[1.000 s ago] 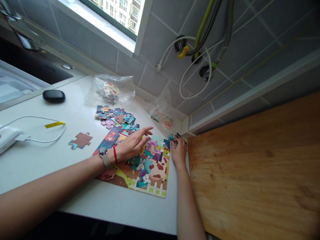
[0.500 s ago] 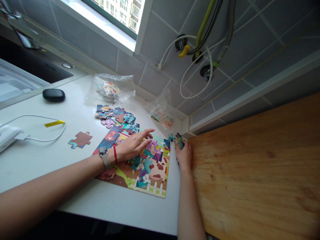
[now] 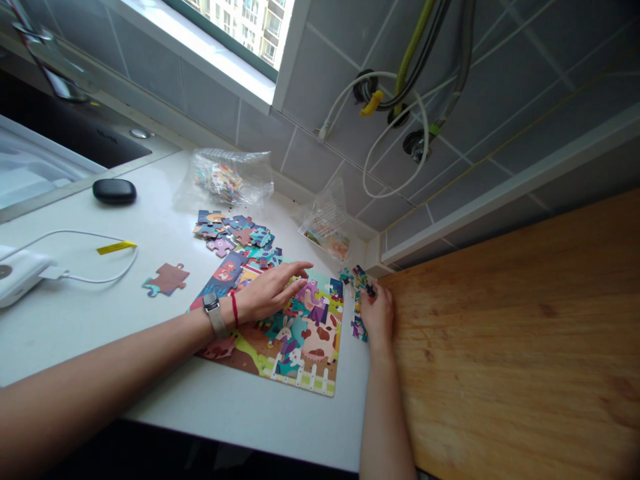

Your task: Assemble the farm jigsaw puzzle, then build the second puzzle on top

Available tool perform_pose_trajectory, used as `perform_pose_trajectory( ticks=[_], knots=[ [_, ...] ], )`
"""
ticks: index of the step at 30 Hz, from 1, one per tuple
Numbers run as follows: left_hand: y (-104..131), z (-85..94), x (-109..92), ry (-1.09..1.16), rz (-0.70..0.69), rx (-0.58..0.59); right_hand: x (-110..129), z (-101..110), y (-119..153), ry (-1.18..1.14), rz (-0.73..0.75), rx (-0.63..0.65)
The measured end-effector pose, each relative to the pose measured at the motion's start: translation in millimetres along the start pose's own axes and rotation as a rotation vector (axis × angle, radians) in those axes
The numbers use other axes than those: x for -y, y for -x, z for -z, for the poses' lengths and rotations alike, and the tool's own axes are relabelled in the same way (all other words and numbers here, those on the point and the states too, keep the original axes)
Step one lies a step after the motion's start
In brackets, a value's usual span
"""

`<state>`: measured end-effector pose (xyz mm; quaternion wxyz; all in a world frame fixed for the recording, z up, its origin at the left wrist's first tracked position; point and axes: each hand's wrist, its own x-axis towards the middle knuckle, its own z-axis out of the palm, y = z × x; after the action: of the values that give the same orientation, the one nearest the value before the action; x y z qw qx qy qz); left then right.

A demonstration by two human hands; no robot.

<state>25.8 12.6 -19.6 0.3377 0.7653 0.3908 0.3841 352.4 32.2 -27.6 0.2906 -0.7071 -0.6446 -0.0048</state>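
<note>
Multicoloured puzzle board [image 3: 247,361] lies flat on the white counter [image 3: 245,405]. Left hand [image 3: 273,291] extends across the board's far half, fingers straightened, grip released. Right hand [image 3: 379,311] is positioned just right of the board, fingers curled at the right-hand pieces [image 3: 359,329]; whether it grasps one cannot be determined. Heaped pieces [image 3: 243,235] lie at the board's far left. Brown piece [image 3: 169,279] lies apart, left of the board. Wooden panel [image 3: 500,347]: right of the board, beyond the right hand.

A kitchen: sink [image 3: 87,133], faucet [image 3: 63,85]
</note>
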Motion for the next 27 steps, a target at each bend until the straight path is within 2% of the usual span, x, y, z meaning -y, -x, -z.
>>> perform_pose_trajectory(
  ticks=[2,5,8,11,17,21,24,27],
  knots=[
    [0.0,-0.9,0.7,-0.028,-0.014,0.005,-5.5,9.3,4.1,0.030,-0.017,0.057],
    [0.1,-2.3,2.0,-0.074,-0.050,0.018,-14.6,17.9,11.8,0.050,-0.056,0.210],
    [0.0,-3.4,2.6,-0.103,-0.076,0.024,-17.5,19.3,17.6,0.100,-0.058,0.205],
    [-0.3,-4.1,2.9,-0.122,-0.086,0.030,-13.0,19.9,19.7,0.128,-0.035,0.212],
    [-0.4,-4.6,3.3,-0.122,-0.090,0.026,0.5,28.7,16.2,0.164,-0.030,0.391],
    [0.1,-4.3,3.5,-0.118,-0.083,0.034,5.3,34.0,15.2,0.159,-0.064,0.397],
    [0.2,-4.6,4.8,-0.114,-0.061,0.036,9.7,31.7,16.2,0.175,-0.081,0.352],
    [-0.2,-5.0,5.7,-0.104,-0.044,0.032,15.3,20.7,14.8,0.136,0.008,0.255]
  ],
)
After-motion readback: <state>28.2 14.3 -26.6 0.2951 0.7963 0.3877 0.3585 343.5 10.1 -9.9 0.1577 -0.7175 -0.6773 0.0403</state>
